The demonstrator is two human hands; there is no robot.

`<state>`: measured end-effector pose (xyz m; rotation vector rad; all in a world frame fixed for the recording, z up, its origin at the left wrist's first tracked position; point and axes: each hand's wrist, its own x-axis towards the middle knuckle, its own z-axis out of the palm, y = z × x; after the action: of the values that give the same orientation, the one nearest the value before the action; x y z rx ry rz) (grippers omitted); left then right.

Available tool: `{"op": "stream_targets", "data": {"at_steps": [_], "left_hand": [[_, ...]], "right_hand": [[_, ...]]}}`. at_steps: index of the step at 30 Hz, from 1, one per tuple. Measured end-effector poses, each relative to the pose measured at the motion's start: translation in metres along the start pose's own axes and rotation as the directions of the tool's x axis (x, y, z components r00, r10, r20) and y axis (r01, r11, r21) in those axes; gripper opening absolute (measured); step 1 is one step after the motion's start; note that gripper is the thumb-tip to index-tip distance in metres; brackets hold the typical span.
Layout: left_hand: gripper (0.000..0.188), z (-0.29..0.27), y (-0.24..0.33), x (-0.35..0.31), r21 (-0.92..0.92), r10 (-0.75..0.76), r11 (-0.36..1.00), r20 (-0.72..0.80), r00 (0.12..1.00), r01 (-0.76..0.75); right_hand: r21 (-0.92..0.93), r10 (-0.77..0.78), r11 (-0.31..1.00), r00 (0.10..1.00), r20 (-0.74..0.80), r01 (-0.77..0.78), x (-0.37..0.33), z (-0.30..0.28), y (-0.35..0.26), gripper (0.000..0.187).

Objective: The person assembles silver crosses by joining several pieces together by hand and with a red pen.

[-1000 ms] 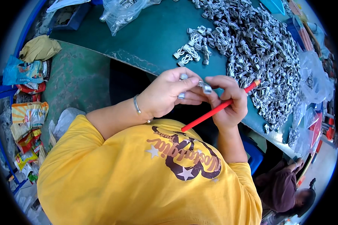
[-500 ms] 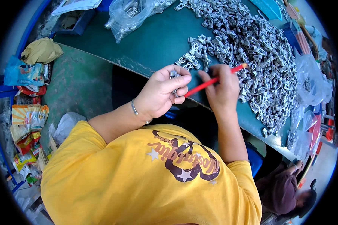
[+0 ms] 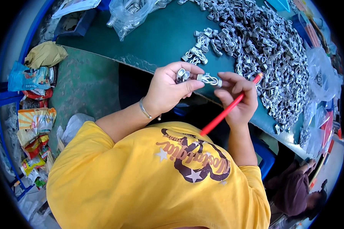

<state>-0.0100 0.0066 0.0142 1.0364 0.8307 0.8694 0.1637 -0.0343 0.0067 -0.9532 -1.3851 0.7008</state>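
Observation:
My left hand is closed on several small silvery metal caps near the table's front edge. Between both hands stretches one small piece with ridged metal ends and a pale twisted wire loop. My left fingers pinch one end of it, and the fingertips of my right hand grip the other. Lying across the right palm is a slim red rod with a tan tip, held by the curled fingers. Just beyond my hands sits a small cluster of similar looped pieces.
A big heap of looped metal pieces covers the right of the green table. A clear bag of metal parts and a blue bin stand farther back. Plastic packets line the left. Another person sits lower right.
My right hand has turned palm up and taken one end of a looped piece. The red rod has swung steeper, its lower end now nearer my shirt. The view has shifted slightly.

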Motion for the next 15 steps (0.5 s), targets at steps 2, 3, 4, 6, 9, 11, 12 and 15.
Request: {"op": "stream_targets", "data": {"at_steps": [2,3,4,6,9,11,12,15], "left_hand": [[0.022,0.000,0.002,-0.003,0.056,0.049,0.997,0.014,0.999,-0.050],[0.023,0.001,0.003,-0.003,0.109,0.107,0.988,0.029,0.994,-0.109],[0.023,0.000,-0.002,-0.002,0.138,0.171,0.975,0.035,0.985,-0.174],[0.023,-0.001,-0.001,-0.004,0.170,0.193,0.964,0.071,0.979,-0.203],[0.024,0.000,-0.002,-0.002,0.203,0.285,0.930,0.121,0.951,-0.305],[0.024,-0.001,-0.002,-0.002,0.206,0.353,0.905,0.131,0.927,-0.373],[0.024,-0.001,0.001,-0.003,0.215,0.354,0.898,0.161,0.921,-0.383],[0.024,0.000,-0.001,-0.002,0.223,0.368,0.888,0.182,0.912,-0.403]], "right_hand": [[0.301,0.322,0.907,0.946,-0.048,-0.293,-0.002,0.002,-0.008,0.022],[0.353,0.421,0.854,0.906,-0.038,-0.382,-0.001,0.001,-0.011,0.019],[0.354,0.423,0.853,0.905,-0.041,-0.383,-0.002,0.001,-0.010,0.019],[0.439,0.427,0.811,0.904,0.008,-0.387,-0.003,-0.001,-0.004,0.020],[0.482,0.376,0.802,0.925,0.052,-0.353,-0.006,-0.001,0.002,0.020],[0.502,0.415,0.772,0.907,0.067,-0.390,-0.007,0.000,0.002,0.022],[0.450,0.347,0.829,0.936,0.050,-0.331,-0.008,0.001,0.005,0.024],[0.374,0.252,0.894,0.967,0.040,-0.248,-0.010,0.002,0.004,0.028]]}}
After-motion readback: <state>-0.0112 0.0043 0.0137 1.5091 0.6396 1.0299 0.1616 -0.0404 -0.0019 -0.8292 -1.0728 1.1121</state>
